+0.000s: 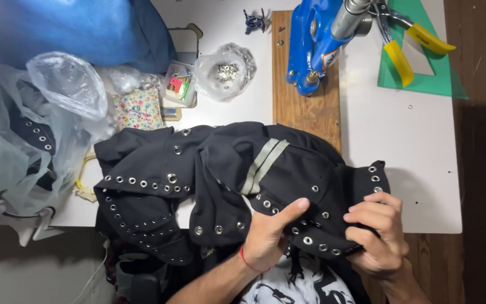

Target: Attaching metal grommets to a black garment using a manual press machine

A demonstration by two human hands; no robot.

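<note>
Two hands grasp a black garment (226, 174) at its near edge. Left hand (268, 239) pinches the eyelet-studded fabric, thumb on top. Right hand (381, 231), just beside it, clenches the same hem. Beyond the grip: grey stripe (262, 163), wooden board (305, 107), blue press (310, 45).

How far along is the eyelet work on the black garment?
Looks done: the black garment already carries many rows of metal eyelets. In hand: left hand and right hand both grip its near edge, away from the blue press. Left: a bag of loose eyelets remains; bare spots cannot be judged.
</note>
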